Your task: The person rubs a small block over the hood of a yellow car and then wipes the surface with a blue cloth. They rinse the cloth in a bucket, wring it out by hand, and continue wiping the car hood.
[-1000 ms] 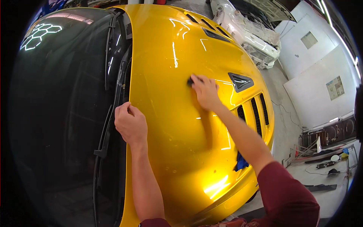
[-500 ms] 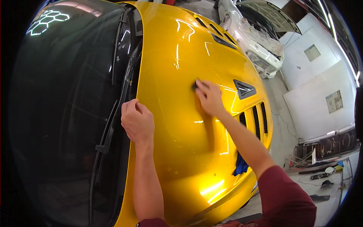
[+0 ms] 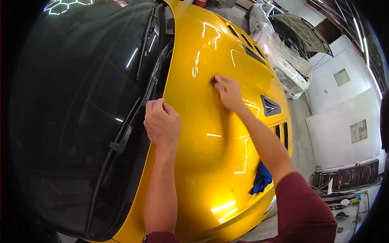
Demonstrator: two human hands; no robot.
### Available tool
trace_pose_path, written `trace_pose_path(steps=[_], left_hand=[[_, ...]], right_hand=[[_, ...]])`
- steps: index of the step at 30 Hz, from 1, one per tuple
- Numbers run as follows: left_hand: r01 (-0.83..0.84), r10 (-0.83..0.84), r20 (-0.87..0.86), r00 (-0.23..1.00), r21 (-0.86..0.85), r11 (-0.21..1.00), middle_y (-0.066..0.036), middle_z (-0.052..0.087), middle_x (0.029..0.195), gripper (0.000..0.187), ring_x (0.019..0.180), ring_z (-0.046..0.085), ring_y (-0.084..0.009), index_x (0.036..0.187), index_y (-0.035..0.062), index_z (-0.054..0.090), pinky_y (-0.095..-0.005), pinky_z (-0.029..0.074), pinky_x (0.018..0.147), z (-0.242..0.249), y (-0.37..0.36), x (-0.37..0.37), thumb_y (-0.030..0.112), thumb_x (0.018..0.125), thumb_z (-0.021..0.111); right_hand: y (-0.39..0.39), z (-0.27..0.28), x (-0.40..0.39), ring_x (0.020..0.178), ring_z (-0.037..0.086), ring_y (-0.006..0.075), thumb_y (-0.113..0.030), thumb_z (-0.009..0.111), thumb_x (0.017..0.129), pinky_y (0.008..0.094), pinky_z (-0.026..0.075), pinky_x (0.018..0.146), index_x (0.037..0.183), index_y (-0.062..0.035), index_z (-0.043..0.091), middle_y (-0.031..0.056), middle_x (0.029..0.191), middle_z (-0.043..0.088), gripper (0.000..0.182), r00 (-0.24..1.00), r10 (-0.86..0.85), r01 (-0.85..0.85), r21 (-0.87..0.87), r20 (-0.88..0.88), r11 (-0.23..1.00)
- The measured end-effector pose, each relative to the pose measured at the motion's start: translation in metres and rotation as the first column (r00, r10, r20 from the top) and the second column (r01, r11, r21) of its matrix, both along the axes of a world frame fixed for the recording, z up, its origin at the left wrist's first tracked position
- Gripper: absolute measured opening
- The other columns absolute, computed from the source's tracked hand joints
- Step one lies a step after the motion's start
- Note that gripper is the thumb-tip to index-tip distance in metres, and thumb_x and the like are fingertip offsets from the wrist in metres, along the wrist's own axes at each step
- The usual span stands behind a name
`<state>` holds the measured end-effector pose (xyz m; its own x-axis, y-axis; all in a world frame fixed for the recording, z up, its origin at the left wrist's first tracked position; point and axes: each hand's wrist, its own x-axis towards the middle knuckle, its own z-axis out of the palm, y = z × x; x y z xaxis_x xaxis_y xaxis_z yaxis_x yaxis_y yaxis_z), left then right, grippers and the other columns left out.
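A glossy yellow car hood point(image 3: 198, 162) stretches out in front of me. My right hand point(image 3: 229, 92) reaches over its middle, fingers closed around a small black pad point(image 3: 213, 81) held at the paint; the pad is partly hidden and slightly blurred. My left hand point(image 3: 162, 123) is at the hood's rear edge, beside the windshield point(image 3: 73, 121). Its fingers are curled and pressed together, and whatever is in them is hidden. Beneath my right forearm, a blue cloth point(image 3: 261, 179) lies on the front part of the hood.
Black wiper arms point(image 3: 117, 146) run along the windshield base. The hood has a triangular black vent point(image 3: 270, 106) and slotted vents point(image 3: 254, 54). Beyond stands a white car point(image 3: 285, 60) with its hood raised. White panels point(image 3: 344, 117) line the wall at right.
My right hand has moved the black pad farther up across the hood, away from me. My left hand stays closed near the rear edge. The camera view has shifted slightly.
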<state>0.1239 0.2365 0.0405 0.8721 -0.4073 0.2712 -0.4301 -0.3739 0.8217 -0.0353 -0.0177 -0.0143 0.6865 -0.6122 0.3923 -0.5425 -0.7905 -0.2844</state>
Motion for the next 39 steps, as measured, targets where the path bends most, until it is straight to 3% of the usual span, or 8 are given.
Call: trace_pose_path(steps=[5,10,17,20,24,32,36,39], left_hand=[[0.005,-0.005,0.026,1.0,0.001,1.0,-0.018,0.071,0.104,0.016,0.092,0.069,-0.039,0.101,-0.0031,0.072,-0.0429,0.057,0.083,-0.001,-0.002,0.003,0.006,0.094,0.061],[-0.001,0.001,-0.005,1.0,0.002,1.0,-0.018,0.071,0.103,0.016,0.093,0.069,-0.0388,0.1,-0.0028,0.072,-0.043,0.056,0.082,0.003,0.001,0.0,0.006,0.093,0.061],[-0.014,0.012,0.052,0.999,0.033,0.999,-0.015,0.072,0.098,0.016,0.086,0.071,-0.0331,0.099,-0.0007,0.074,-0.0397,0.056,0.079,-0.006,-0.003,0.001,0.006,0.092,0.061],[-0.002,0.002,0.061,0.998,0.006,1.0,-0.015,0.072,0.099,0.017,0.086,0.071,-0.0326,0.1,-0.0006,0.074,-0.0388,0.056,0.078,-0.01,-0.004,0.003,0.007,0.092,0.061],[0.021,-0.024,0.083,0.996,0.031,0.999,-0.017,0.071,0.102,0.018,0.09,0.07,-0.036,0.102,-0.0017,0.073,-0.0411,0.057,0.081,-0.007,-0.005,0.004,0.008,0.094,0.06],[0.03,-0.033,0.057,0.998,0.044,0.999,-0.014,0.072,0.1,0.02,0.086,0.072,-0.0299,0.102,-0.0008,0.074,-0.0376,0.057,0.079,-0.012,0.0,0.005,0.01,0.094,0.06],[0.035,-0.038,0.07,0.997,0.045,0.998,-0.014,0.072,0.1,0.02,0.085,0.072,-0.0287,0.103,-0.0004,0.075,-0.0365,0.057,0.078,-0.011,-0.003,0.006,0.011,0.095,0.06],[0.042,-0.044,0.046,0.998,0.034,0.999,-0.016,0.072,0.102,0.017,0.087,0.072,-0.0326,0.101,-0.0034,0.073,-0.0377,0.059,0.079,-0.004,-0.002,0.003,0.006,0.094,0.06]], right_hand=[[0.014,0.016,0.019,0.108,0.057,0.0371,-0.025,0.063,0.098,0.0483,0.045,0.095,0.137,-0.0198,0.066,0.0105,0.131,0.063,0.04,0.992,-0.107,0.1,-0.096,-0.07,0.99],[0.197,0.03,-0.12,0.108,0.055,0.0334,-0.022,0.067,0.094,0.048,0.042,0.095,0.14,-0.0162,0.064,0.0071,0.137,0.061,0.047,0.996,0.006,-0.01,-0.047,-0.09,0.999],[0.016,0.002,-0.071,0.112,0.053,0.0407,-0.028,0.057,0.1,0.0563,0.043,0.093,0.136,-0.0165,0.063,0.0109,0.132,0.061,0.039,0.94,-0.337,0.336,-0.037,-0.047,0.941],[0.046,0.018,-0.052,0.112,0.053,0.0426,-0.03,0.056,0.101,0.0584,0.044,0.092,0.137,-0.0158,0.062,0.0111,0.132,0.06,0.039,0.873,-0.479,0.477,-0.051,-0.087,0.878],[0.219,0.025,-0.1,0.102,0.054,0.0418,-0.025,0.064,0.096,0.052,0.046,0.09,0.136,-0.0088,0.064,0.0169,0.128,0.058,0.043,0.871,-0.48,0.47,-0.104,-0.107,0.876],[0.107,0.015,-0.09,0.094,0.056,0.0387,-0.027,0.061,0.097,0.0498,0.047,0.079,0.129,-0.0092,0.064,0.0167,0.107,0.06,0.037,0.809,-0.587,0.572,-0.216,-0.011,0.792],[0.177,0.026,-0.121,0.092,0.059,0.0383,-0.026,0.063,0.097,0.0487,0.049,0.08,0.132,-0.0087,0.064,0.0171,0.11,0.062,0.039,0.849,-0.529,0.525,-0.082,-0.027,0.847],[0.167,0.032,-0.137,0.091,0.062,0.0324,-0.027,0.061,0.1,0.0463,0.051,0.078,0.134,-0.01,0.065,0.0144,0.114,0.062,0.038,0.8,-0.552,0.384,0.506,0.235,0.772]])
